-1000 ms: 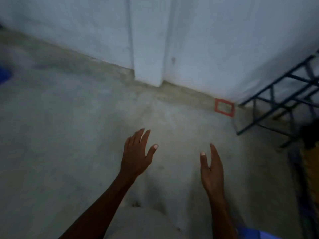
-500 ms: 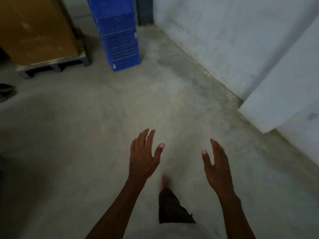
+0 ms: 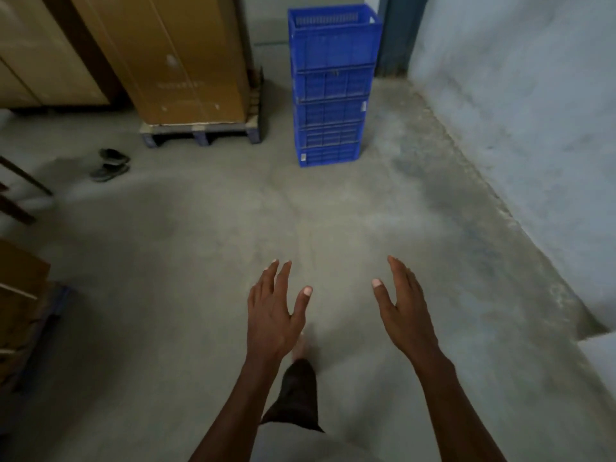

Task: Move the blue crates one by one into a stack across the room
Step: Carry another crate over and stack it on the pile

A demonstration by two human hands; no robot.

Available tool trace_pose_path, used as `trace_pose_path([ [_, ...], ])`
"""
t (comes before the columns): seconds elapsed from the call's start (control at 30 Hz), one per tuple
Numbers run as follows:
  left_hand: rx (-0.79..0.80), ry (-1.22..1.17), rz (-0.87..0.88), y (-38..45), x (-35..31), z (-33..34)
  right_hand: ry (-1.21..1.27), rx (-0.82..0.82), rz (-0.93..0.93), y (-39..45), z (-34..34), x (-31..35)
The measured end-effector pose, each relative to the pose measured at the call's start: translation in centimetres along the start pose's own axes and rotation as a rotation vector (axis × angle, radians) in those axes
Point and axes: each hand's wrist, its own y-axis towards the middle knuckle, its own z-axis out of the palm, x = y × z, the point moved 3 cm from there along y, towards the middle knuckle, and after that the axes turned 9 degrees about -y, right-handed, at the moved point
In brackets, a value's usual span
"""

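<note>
A stack of several blue crates (image 3: 331,91) stands on the concrete floor ahead, near the far wall, its top crate showing an open rim. My left hand (image 3: 276,311) and my right hand (image 3: 400,308) are held out in front of me at the bottom centre, fingers straight and spread, palms turned toward each other. Both hands hold nothing and are well short of the stack. One bare foot (image 3: 301,348) shows below them.
A tall cardboard box (image 3: 173,58) on a pallet (image 3: 200,131) stands left of the crates. A pair of sandals (image 3: 111,165) lies on the floor at left. A pale wall (image 3: 533,105) runs along the right. More cardboard (image 3: 20,295) sits at the left edge.
The view has swung from the wall corner round to face the crate stack, which now sits closer and centred. Both hands stay empty and outstretched.
</note>
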Motion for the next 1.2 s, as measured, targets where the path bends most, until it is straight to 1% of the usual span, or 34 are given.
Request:
trace_pose_path([
  [0.17,-0.001,0.010,0.021,15.5,1.9,1.7,-0.025,-0.015,-0.035,14.6,2.4,2.5],
  [0.23,0.010,0.039,0.052,22.3,2.1,1.8,-0.050,-0.015,-0.012,20.1,2.9,3.4],
  [0.37,0.034,0.065,0.140,35.5,0.4,1.5,-0.040,-0.072,0.047,30.0,2.6,5.4],
  [0.5,0.056,0.061,0.162,46.4,-0.8,1.8,-0.023,-0.080,0.089,39.0,3.0,6.5],
  [0.67,0.056,0.058,0.165,59.7,0.1,3.9,-0.013,-0.099,0.085,52.6,4.9,7.2],
  [0.87,0.005,0.067,0.122,74.3,0.8,5.1,-0.005,-0.099,0.069,70.0,6.2,8.3],
  [0.97,-0.020,0.077,0.094,81.1,0.9,5.0,-0.027,-0.064,0.041,78.5,7.0,9.8],
  [1.1,-0.075,0.037,0.045,89.3,1.2,5.2,-0.052,-0.060,-0.060,88.2,8.0,12.3],
  [1.2,-0.092,0.018,0.014,97.1,1.8,6.3,-0.056,-0.065,-0.087,96.8,9.0,13.5],
])
